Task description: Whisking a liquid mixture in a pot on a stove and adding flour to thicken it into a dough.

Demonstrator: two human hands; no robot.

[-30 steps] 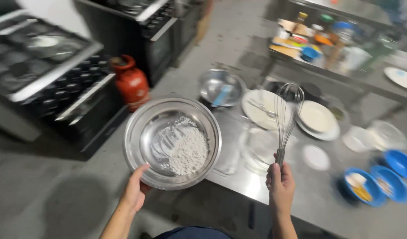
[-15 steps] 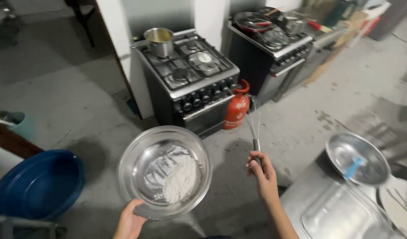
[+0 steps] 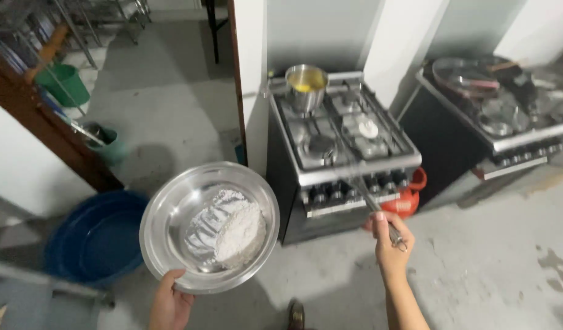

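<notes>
My left hand [image 3: 170, 302] grips the near rim of a shiny steel bowl [image 3: 165, 226] that holds a heap of white flour [image 3: 235, 229]. My right hand [image 3: 389, 241] is closed on the handle of a wire whisk [image 3: 367, 198], whose blurred wires point up and left toward a gas stove [image 3: 336, 137]. On the stove's back left burner stands a small steel pot [image 3: 306, 82] with yellow liquid inside. Both hands hover above a grey concrete floor in front of the stove.
A red gas cylinder [image 3: 410, 195] stands beside the stove. A second stove [image 3: 501, 116] with pans sits to the right. A large blue tub [image 3: 95, 235] lies on the floor at left, green buckets [image 3: 64, 82] farther back. A shoe tip [image 3: 296, 315] shows below.
The view has swung from the steel worktable to the stoves. Both hands carried the bowl and whisk along, and the stove with the pot is now much closer.
</notes>
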